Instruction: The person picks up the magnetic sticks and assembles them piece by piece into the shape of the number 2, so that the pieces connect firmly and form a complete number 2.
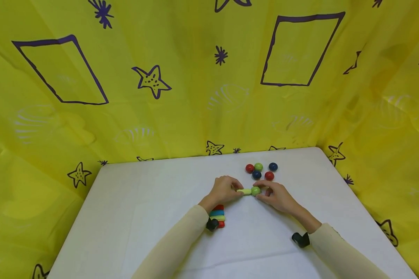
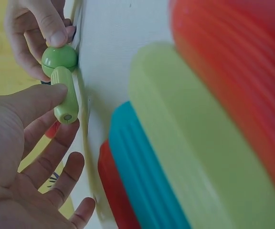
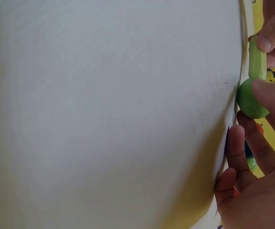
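Pale-green stick, green ball, red balls, navy balls, yellow purple-starred curtain, white table

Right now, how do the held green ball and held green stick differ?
The green ball is round and smooth; the green stick is long and grooved. The ball is deeper green, the stick paler. The ball is in the right grip, the stick in the left grip. Both are green and touch.

Yellow star-print curtain behind white table.
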`<state>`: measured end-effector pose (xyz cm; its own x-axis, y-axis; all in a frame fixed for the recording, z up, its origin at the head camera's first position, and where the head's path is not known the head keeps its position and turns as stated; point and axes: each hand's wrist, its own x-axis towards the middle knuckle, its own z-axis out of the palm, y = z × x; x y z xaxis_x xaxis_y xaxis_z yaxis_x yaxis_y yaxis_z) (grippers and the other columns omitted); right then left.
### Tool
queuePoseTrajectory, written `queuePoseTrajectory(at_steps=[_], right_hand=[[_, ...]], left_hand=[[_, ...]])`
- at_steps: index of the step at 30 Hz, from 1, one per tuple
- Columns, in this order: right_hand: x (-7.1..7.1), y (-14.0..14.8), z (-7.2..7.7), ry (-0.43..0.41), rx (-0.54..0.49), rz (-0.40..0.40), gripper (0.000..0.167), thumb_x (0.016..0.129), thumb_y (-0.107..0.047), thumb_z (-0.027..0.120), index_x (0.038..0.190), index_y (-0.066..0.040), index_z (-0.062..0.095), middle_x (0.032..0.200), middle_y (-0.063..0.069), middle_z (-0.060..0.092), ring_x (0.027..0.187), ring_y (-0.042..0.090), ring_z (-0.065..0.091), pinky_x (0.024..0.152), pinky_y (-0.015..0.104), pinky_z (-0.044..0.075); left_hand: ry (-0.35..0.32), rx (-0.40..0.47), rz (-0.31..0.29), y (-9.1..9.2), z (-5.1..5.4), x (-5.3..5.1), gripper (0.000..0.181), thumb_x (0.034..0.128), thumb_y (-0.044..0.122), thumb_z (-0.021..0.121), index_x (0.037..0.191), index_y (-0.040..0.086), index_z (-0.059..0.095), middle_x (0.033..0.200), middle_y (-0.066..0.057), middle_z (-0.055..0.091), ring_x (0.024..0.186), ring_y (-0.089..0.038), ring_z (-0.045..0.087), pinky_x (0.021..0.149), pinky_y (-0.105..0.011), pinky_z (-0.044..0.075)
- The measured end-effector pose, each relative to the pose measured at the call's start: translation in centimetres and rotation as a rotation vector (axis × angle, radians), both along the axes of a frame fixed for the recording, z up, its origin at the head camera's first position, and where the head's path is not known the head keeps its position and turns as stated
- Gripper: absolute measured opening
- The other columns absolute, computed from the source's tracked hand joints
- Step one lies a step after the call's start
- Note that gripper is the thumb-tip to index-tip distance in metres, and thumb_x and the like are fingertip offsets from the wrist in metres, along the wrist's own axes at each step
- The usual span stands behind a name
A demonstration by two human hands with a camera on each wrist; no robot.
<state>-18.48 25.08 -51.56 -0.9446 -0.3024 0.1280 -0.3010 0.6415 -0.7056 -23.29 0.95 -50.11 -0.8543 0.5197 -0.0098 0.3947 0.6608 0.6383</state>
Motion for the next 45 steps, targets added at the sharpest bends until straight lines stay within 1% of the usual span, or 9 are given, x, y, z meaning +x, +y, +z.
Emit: queuePoseTrajectory(at_steps=[5,9,15,18,23,27,32,37,45], right_hand=[[0.2,0.5,0.1,-0.005,0.018,-0.016,0.035,0.089,-0.011,0.08,0.123,-0.01,0.07,0.111,0.006,0.069,0.074,0.014,0.056,0.066,0.025,0.046],[0.3,0.9,0.1,-0.012,0.024,-0.017,0.036,0.09,-0.011,0.079,0.124,-0.01,0.07,0.11,0.005,0.069,0.074,0.013,0.056,0.066,0.026,0.047],[0.4,1.3,0.0,-0.008,0.008,-0.013,0.036,0.09,-0.011,0.08,0.125,-0.011,0.07,0.111,0.004,0.069,0.074,0.012,0.056,0.066,0.025,0.046],[0.4,1.3,0.0,-0.016,0.004,-0.011,0.036,0.09,-0.011,0.08,0.125,-0.011,0.07,0.111,0.004,0.069,0.075,0.013,0.056,0.065,0.025,0.046],[0.4,1.3,-0.1,-0.028,0.008,-0.006,0.037,0.09,-0.011,0.079,0.126,-0.011,0.07,0.112,0.005,0.068,0.075,0.014,0.056,0.065,0.025,0.046],[0.4,1.2,-0.1,-0.018,0.009,-0.008,0.037,0.09,-0.011,0.079,0.126,-0.01,0.069,0.11,0.004,0.068,0.075,0.014,0.056,0.065,0.025,0.046],[0.4,1.0,-0.2,-0.015,-0.002,-0.019,0.037,0.09,-0.01,0.079,0.125,-0.011,0.07,0.106,0.002,0.067,0.074,0.012,0.056,0.065,0.025,0.046],[0.5,0.8,-0.2,0.003,-0.007,-0.014,0.036,0.09,-0.01,0.079,0.125,-0.011,0.07,0.103,0.002,0.067,0.073,0.011,0.055,0.064,0.026,0.045],[0.6,0.9,-0.2,0.019,-0.019,-0.025,0.036,0.09,-0.009,0.079,0.124,-0.011,0.071,0.102,0.001,0.067,0.072,0.009,0.055,0.064,0.025,0.045]], left_hand=[[-0.007,0.008,-0.015,0.1,0.4,-0.3,0.018,0.0927,0.029,0.077,0.107,0.019,0.08,0.085,0.013,0.067,0.086,-0.007,0.055,0.103,-0.049,0.035],[0.001,0.035,-0.001,0.3,0.9,-1.0,0.022,0.0947,0.026,0.075,0.115,0.016,0.077,0.089,0.008,0.07,0.086,-0.011,0.057,0.105,-0.051,0.033],[0.089,-0.012,0.021,1.2,1.2,-2.5,0.03,0.0962,0.029,0.072,0.125,0.019,0.073,0.103,0.003,0.074,0.094,-0.015,0.06,0.095,-0.043,0.037],[0.139,-0.037,0.039,1.7,1.1,-3.1,0.034,0.0958,0.031,0.072,0.128,0.02,0.071,0.11,0.001,0.073,0.1,-0.018,0.062,0.094,-0.042,0.037],[0.159,-0.055,0.068,2.5,0.9,-3.8,0.04,0.0956,0.03,0.073,0.134,0.022,0.067,0.123,-0.001,0.07,0.112,-0.02,0.062,0.097,-0.044,0.038],[0.161,-0.083,0.064,3.0,0.9,-4.2,0.045,0.0958,0.03,0.074,0.14,0.025,0.063,0.132,-0.001,0.067,0.118,-0.021,0.061,0.1,-0.047,0.04],[0.151,-0.107,0.059,3.7,0.8,-4.4,0.048,0.0965,0.027,0.073,0.143,0.025,0.061,0.135,-0.003,0.066,0.123,-0.023,0.06,0.103,-0.05,0.041],[0.141,-0.12,0.064,4.1,0.7,-4.4,0.048,0.0971,0.023,0.072,0.143,0.025,0.061,0.135,-0.004,0.065,0.126,-0.024,0.059,0.104,-0.049,0.042],[0.188,-0.135,0.05,5.0,0.1,-5.1,0.045,0.0972,0.02,0.072,0.141,0.024,0.064,0.13,-0.002,0.068,0.12,-0.022,0.061,0.099,-0.046,0.045]])
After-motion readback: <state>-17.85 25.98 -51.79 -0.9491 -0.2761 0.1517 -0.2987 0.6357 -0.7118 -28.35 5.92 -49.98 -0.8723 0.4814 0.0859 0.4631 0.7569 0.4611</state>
